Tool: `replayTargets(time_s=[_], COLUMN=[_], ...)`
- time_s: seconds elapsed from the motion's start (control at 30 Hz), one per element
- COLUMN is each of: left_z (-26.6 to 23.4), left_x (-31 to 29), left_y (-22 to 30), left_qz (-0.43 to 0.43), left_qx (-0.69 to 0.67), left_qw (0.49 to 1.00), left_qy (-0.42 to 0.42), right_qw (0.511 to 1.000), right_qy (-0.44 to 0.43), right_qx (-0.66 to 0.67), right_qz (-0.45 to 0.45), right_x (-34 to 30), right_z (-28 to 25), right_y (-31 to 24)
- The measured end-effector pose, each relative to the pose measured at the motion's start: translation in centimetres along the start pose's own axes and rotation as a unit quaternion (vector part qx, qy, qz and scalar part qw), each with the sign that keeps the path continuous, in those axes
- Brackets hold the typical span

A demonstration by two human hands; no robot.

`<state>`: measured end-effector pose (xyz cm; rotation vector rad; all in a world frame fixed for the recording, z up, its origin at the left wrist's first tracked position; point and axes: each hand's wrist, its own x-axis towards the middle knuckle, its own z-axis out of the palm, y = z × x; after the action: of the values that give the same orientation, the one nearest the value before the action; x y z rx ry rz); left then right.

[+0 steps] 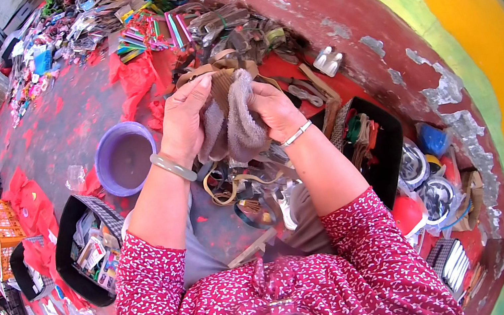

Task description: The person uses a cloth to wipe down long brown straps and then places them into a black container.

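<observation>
Fuzzy grey-brown cloth [244,122] hangs in folds between two hands in the head view, to the right of the purple bucket [108,176] and apart from it. The left hand [186,118], with a pale bangle [173,167] at its wrist, is the nearer one to the bucket; its thumb and fingers pinch the cloth's upper left edge. The right hand [276,111], farther right of the bucket, grips the opposite edge, its fingertips partly hidden by the folds. Brown ribbed material [223,86] shows at the upper edge, between the hands; whether it belongs to the same piece I cannot tell.

Below and to the right of the bucket, a tan strap [225,197] curls among mixed oddments, under the hanging folds. Beyond the bucket lies a red sheet [133,77] on the grey floor [79,93]; to its lower left stands a black basket [67,261] of small items.

As I judge it, the likeliest trouble is a slip: the grip is only at the edges, so one side could pull free. Low folds could also snag on the strap, and uneven pulling could stretch the soft weave.
</observation>
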<state>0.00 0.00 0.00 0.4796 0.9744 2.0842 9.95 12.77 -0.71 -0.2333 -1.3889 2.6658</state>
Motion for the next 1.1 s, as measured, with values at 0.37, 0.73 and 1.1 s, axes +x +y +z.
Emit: replayTargets(time_s=[0.37,0.73,1.1], left_z=[0.1,0.4,-0.5], left_x=[0.0,0.2,0.8], left_y=[0.0,-1.6,0.9], left_qz=[-0.054,0.097,0.128], left_qx=[0.08,0.177,0.139], left_qw=[0.994,0.976,0.973], left_qy=[-0.052,0.076,0.131], right_qw=[0.998,0.994,0.971], right_qy=[0.001,0.003,-0.027], right_qx=[-0.067,-0.063,-0.202], right_qz=[0.007,0.093,0.124], right_x=[0.6,1.0,0.2], right_z=[0.4,0.4,1.2], right_y=[-0.1,-0.1,0.7])
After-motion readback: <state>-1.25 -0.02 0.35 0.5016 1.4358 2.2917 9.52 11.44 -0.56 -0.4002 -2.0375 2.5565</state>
